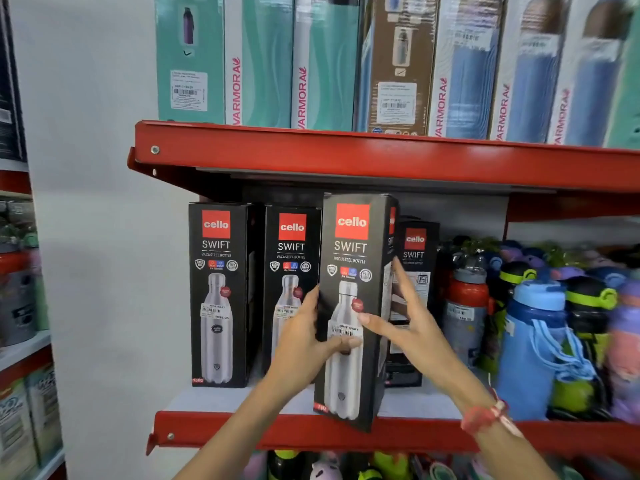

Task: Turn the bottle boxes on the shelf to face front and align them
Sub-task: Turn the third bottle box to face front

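Observation:
Several black Cello Swift bottle boxes stand on the red-edged middle shelf (433,434). The leftmost box (220,296) and the second box (289,265) face front, side by side. A third box (353,271) is out in front of the shelf edge, tilted slightly, its front toward me. My left hand (304,334) grips its left edge with the thumb across the front. My right hand (405,317) holds its right side, fingers spread along it. A fourth box (415,258) stands further back behind my right hand, partly hidden.
Loose bottles crowd the right half of the same shelf: a red-topped one (465,306) and a blue one (533,341). The upper shelf (346,150) carries tall Varmora boxes (263,64). More bottles sit below, and another rack (20,306) stands at the far left.

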A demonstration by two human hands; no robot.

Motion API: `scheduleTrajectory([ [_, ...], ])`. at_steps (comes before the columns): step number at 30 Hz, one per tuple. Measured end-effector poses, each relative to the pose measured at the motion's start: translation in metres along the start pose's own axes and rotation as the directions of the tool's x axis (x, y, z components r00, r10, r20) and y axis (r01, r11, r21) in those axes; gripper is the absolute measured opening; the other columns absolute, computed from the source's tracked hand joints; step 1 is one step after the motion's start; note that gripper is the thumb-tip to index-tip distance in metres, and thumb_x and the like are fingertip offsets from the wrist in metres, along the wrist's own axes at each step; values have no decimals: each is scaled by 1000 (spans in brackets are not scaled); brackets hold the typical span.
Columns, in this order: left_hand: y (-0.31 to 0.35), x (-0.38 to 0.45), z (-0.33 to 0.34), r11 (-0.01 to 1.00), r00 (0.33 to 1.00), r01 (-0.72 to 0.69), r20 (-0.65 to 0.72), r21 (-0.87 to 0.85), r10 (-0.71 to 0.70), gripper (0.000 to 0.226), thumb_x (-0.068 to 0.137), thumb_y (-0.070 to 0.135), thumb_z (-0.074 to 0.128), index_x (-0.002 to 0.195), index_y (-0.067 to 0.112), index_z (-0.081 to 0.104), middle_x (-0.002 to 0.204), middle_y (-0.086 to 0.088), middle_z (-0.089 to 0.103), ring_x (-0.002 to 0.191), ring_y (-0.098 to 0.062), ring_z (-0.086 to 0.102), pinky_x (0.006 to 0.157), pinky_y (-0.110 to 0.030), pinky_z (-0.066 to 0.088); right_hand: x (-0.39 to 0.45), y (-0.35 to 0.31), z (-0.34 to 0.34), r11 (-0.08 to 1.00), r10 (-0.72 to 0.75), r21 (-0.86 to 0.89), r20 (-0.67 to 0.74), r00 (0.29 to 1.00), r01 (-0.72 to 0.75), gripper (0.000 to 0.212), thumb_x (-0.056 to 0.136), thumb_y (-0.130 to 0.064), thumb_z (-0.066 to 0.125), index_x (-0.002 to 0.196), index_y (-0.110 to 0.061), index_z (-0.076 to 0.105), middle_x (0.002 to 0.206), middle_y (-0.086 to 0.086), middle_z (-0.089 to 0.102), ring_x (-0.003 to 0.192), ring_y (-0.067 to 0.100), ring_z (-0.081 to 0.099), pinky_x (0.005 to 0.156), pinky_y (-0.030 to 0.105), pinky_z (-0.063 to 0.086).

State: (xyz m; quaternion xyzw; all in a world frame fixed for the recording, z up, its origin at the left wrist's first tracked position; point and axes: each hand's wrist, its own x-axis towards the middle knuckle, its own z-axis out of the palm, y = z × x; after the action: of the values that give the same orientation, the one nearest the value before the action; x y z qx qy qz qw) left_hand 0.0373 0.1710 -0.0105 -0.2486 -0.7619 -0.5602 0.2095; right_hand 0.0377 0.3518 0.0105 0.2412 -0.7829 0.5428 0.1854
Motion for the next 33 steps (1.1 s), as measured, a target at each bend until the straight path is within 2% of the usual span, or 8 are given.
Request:
scheduleTrajectory([
  [6, -11, 4, 15, 996, 978, 18, -208, 86, 1, 86, 66, 22, 84, 138, 33, 39, 115, 17, 67, 107, -2, 62, 95, -30, 51, 22, 6, -3, 982, -8, -187, 136, 991, 34, 94, 84, -30, 69, 147, -48, 1, 111, -61, 37, 124, -4, 46, 108, 29, 36],
  [11, -26, 22, 29, 970, 943, 136, -327, 204, -63, 93, 71, 26, 81, 146, 32, 26, 83, 4, 69, 68, -10, 59, 83, -30, 52, 48, 23, 13, 957, 9, -289, -30, 999, -18, 97, 83, -15, 69, 149, -42, 3, 124, -6, 64, 108, 16, 65, 98, 42, 50],
  [14, -31, 29, 39, 939, 936, 188, -342, 287, -82, 88, 81, 17, 73, 149, 26, 18, 53, 8, 52, 43, -3, 44, 57, -16, 46, 57, 33, 15, 948, 19, -313, -107, 994, -52, 97, 83, -10, 68, 150, -37, 3, 120, 5, 66, 101, 19, 67, 93, 41, 53],
  [19, -30, 33, 48, 890, 943, 211, -322, 404, -78, 77, 86, 0, 63, 149, 14, 20, 102, -12, 68, 56, 26, 49, 57, 1, 39, 55, 52, 20, 930, -12, -363, -179, 984, -55, 95, 82, -12, 71, 151, -31, 7, 113, 4, 69, 97, 17, 68, 93, 40, 53],
  [24, -33, 44, 48, 744, 951, 270, -291, 611, -106, 89, 77, 34, 74, 146, 7, 26, 111, -11, 67, 96, -20, 65, 76, -26, 47, 52, 65, 19, 917, -21, -393, -213, 977, -66, 98, 82, -12, 71, 151, -33, 4, 113, 6, 69, 98, 19, 68, 92, 41, 53],
  [28, -41, 49, 53, 759, 961, 244, -255, 604, -106, 91, 81, 25, 72, 148, 5, 15, 122, -12, 62, 102, -24, 63, 80, -28, 47, 53, 65, 22, 907, -36, -415, -243, 969, -70, 97, 83, -12, 70, 151, -29, 5, 110, 8, 69, 97, 22, 67, 91, 41, 53],
  [31, -47, 55, 52, 763, 959, 235, -274, 602, -79, 85, 84, 16, 69, 148, 6, 13, 114, -12, 64, 92, -22, 65, 75, -27, 49, 57, 62, 28, 846, -76, -529, -244, 967, -67, 93, 86, -10, 66, 152, -23, 2, 87, 6, 61, 75, 20, 57, 72, 30, 47],
  [33, -49, 56, 53, 724, 959, 245, -272, 644, -83, 81, 87, 7, 63, 149, 6, 10, 112, -12, 62, 86, -23, 65, 71, -28, 50, 60, 62, 33, 810, -94, -582, -246, 965, -70, 91, 88, -5, 61, 152, -23, 0, 100, 8, 61, 74, 17, 52, 67, 26, 41],
])
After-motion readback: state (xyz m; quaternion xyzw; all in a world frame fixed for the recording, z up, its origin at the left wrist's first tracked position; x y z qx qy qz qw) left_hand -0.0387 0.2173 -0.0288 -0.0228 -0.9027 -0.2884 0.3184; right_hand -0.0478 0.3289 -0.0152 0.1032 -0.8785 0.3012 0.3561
